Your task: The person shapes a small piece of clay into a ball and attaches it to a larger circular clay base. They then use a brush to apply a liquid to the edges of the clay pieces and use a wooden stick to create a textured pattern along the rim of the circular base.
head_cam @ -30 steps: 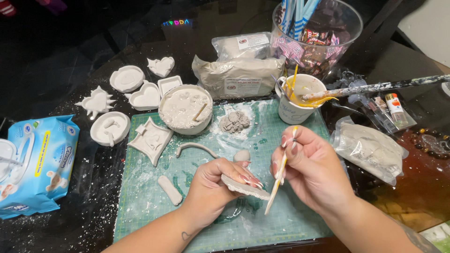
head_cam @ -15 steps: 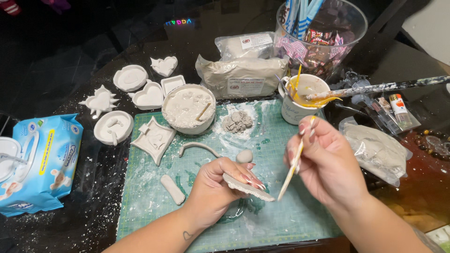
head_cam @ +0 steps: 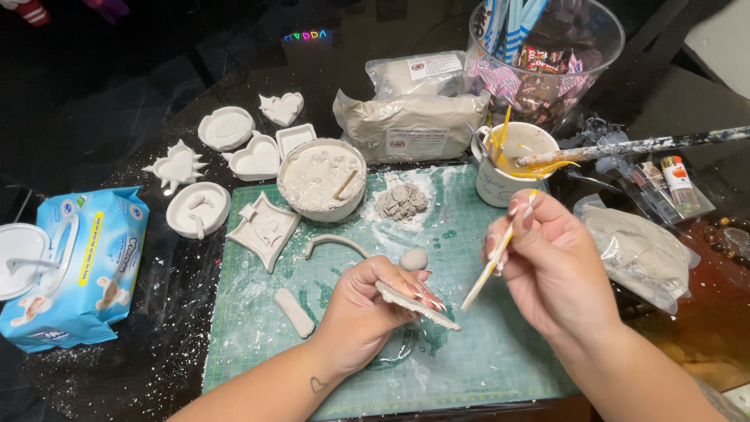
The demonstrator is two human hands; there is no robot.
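Head view, looking down on a green cutting mat [head_cam: 469,367] dusted with white powder. My left hand [head_cam: 363,312] is closed around a flat, thin clay piece [head_cam: 416,304], fingers curled over its upper face, holding it raised a little above the mat at centre. My right hand [head_cam: 551,266] pinches a slender wooden tool [head_cam: 496,254] between thumb and fingers; the tool runs diagonally, its lower tip pointing at the near end of the clay piece. Tip and clay appear just apart, though contact cannot be confirmed from this angle.

On the mat, just beyond my left hand: a small clay ball [head_cam: 413,259], a curved clay strip [head_cam: 334,243], and a short clay roll [head_cam: 294,312] to the left. Farther back sit a crumbled lump of grey clay [head_cam: 401,201] and a white bowl [head_cam: 322,180] with a stick leaning inside. A square white dish [head_cam: 264,228] lies at the mat's left edge. Several white moulded dishes, among them a heart-shaped one [head_cam: 254,159], rest on the dark table beyond. A white mug [head_cam: 509,168] holding brushes stands at the mat's far right corner. A blue wipes packet [head_cam: 74,262] lies far left.
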